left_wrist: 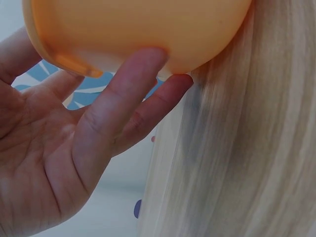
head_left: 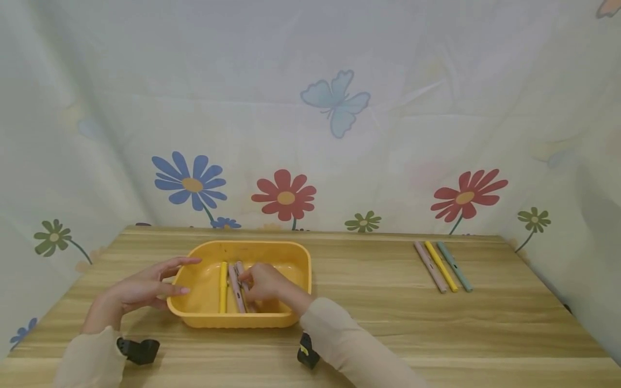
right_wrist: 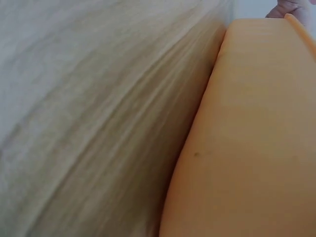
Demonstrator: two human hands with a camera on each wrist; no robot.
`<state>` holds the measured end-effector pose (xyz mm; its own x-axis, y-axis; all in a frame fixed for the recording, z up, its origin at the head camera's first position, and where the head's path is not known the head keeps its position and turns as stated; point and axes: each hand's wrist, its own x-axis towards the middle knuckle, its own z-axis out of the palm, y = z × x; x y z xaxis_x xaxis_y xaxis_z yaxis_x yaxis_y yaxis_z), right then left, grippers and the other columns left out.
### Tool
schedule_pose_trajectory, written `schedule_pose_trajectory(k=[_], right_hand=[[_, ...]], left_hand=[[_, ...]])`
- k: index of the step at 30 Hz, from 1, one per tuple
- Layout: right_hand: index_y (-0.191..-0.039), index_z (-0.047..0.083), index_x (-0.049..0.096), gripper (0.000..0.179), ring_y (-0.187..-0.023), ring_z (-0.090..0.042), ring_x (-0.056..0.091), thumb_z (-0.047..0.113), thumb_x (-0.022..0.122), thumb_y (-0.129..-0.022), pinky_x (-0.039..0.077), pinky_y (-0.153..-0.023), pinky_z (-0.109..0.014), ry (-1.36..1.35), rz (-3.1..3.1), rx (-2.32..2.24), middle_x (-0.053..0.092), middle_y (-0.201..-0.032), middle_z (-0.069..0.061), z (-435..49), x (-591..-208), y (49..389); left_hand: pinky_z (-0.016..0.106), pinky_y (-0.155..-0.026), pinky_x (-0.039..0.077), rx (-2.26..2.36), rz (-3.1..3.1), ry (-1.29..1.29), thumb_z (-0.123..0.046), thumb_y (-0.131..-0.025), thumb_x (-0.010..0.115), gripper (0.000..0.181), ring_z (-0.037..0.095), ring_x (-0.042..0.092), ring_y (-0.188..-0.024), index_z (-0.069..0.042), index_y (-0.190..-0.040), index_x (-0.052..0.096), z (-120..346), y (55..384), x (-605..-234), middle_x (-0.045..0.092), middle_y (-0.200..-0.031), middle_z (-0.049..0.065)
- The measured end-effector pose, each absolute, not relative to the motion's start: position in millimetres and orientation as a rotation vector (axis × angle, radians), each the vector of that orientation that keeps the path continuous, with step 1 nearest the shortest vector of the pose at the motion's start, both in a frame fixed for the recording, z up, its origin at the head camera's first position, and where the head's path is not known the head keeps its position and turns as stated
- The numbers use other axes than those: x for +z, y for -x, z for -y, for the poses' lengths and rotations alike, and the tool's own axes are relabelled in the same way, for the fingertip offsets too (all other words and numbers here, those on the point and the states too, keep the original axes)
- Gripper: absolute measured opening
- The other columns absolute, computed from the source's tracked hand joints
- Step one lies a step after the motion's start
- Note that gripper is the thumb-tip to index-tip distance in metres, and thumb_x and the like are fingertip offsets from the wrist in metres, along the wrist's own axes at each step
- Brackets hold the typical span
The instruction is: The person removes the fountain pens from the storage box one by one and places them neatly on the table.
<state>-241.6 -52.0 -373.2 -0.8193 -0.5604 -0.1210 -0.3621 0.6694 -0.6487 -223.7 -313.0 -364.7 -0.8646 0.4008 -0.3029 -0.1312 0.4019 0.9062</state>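
Observation:
A yellow plastic basin sits on the wooden table. My left hand is at its left end, thumb and one finger reaching over the rim. In the left wrist view, other straight fingers of that hand touch the basin's outer wall. My right hand reaches inside, fingertips pinching a pinkish pen, partly hidden by the hand. Left of it lie another pinkish pen and a yellow pen, side by side. The right wrist view shows mostly the basin's side.
To the right on the table, three pens lie side by side: a pinkish pen, a yellow pen and a grey-green pen. A flowered cloth hangs behind the table's back edge.

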Motion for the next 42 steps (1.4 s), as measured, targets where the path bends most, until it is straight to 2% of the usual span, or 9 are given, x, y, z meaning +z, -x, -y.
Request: schedule_pose_trajectory(k=[2,4,13,18,23,34,36,38,42], right_hand=[[-0.117,0.009,0.063,0.044,-0.042,-0.009,0.033,0.0,0.067,-0.075,0.026,-0.04,-0.017,0.707,-2.555,-0.909,0.036,-0.049,0.002,53,-373,241],[-0.119,0.011,0.062,0.046,-0.042,-0.009,0.031,0.0,0.067,-0.075,0.026,-0.039,-0.017,0.687,-2.54,-0.913,0.03,-0.047,0.003,54,-373,241],[-0.121,0.01,0.059,0.052,-0.042,-0.009,0.039,-0.001,0.068,-0.07,0.033,-0.04,-0.017,0.664,-2.551,-0.881,0.041,-0.052,0.002,48,-371,241],[-0.102,0.005,0.061,0.037,-0.048,-0.009,0.042,-0.001,0.068,-0.067,0.034,-0.043,-0.017,0.635,-2.661,-0.835,0.05,-0.06,0.001,46,-372,244],[-0.087,0.005,0.058,0.027,-0.054,-0.011,0.046,0.001,0.07,-0.064,0.037,-0.046,-0.018,0.624,-2.794,-0.685,0.05,-0.065,0.001,45,-371,243],[-0.067,0.005,0.048,0.023,-0.039,-0.016,0.052,0.001,0.07,-0.067,0.041,-0.035,-0.021,0.47,-2.714,-0.878,0.049,-0.052,-0.004,33,-366,243],[-0.07,0.002,0.053,0.018,-0.039,-0.015,0.051,0.001,0.071,-0.067,0.042,-0.035,-0.021,0.429,-2.675,-0.954,0.05,-0.055,-0.004,30,-366,245],[-0.08,0.0,0.058,0.018,-0.042,-0.014,0.051,0.002,0.071,-0.068,0.044,-0.037,-0.022,0.39,-2.63,-1.019,0.052,-0.061,-0.004,27,-367,247],[-0.103,-0.003,0.059,0.038,-0.046,-0.014,0.053,0.001,0.071,-0.068,0.047,-0.04,-0.023,0.354,-2.548,-1.138,0.056,-0.071,-0.005,20,-369,249]], left_hand=[[0.048,-0.077,0.052,1.471,-2.186,-0.231,-0.013,-0.084,0.063,0.071,0.041,0.044,-0.115,-0.007,-0.142,0.022,314,224,-365,-0.006,-0.145,0.031],[0.049,-0.078,0.052,1.47,-2.188,-0.23,-0.013,-0.084,0.063,0.071,0.042,0.043,-0.116,-0.007,-0.142,0.022,314,223,-365,-0.006,-0.145,0.031],[0.049,-0.078,0.052,1.467,-2.195,-0.235,-0.013,-0.084,0.063,0.07,0.042,0.043,-0.115,-0.007,-0.141,0.023,313,222,-363,-0.005,-0.145,0.032],[0.048,-0.078,0.052,1.463,-2.203,-0.219,-0.013,-0.084,0.064,0.071,0.044,0.041,-0.117,-0.007,-0.142,0.023,313,222,-364,-0.004,-0.145,0.032],[0.048,-0.078,0.052,1.457,-2.213,-0.2,-0.014,-0.083,0.065,0.072,0.045,0.04,-0.118,-0.008,-0.142,0.024,312,222,-365,-0.003,-0.146,0.031],[0.047,-0.079,0.052,1.464,-2.205,-0.209,-0.013,-0.083,0.065,0.073,0.037,0.047,-0.113,-0.006,-0.142,0.023,310,222,-361,-0.002,-0.145,0.031],[0.047,-0.079,0.052,1.467,-2.2,-0.208,-0.013,-0.083,0.065,0.073,0.036,0.048,-0.112,-0.006,-0.142,0.023,310,222,-360,-0.003,-0.145,0.031],[0.047,-0.078,0.052,1.469,-2.197,-0.206,-0.013,-0.083,0.065,0.072,0.035,0.048,-0.111,-0.006,-0.142,0.023,311,222,-361,-0.003,-0.145,0.031],[0.047,-0.079,0.051,1.47,-2.192,-0.208,-0.013,-0.083,0.064,0.072,0.038,0.046,-0.114,-0.007,-0.142,0.023,311,222,-363,-0.005,-0.145,0.031]])
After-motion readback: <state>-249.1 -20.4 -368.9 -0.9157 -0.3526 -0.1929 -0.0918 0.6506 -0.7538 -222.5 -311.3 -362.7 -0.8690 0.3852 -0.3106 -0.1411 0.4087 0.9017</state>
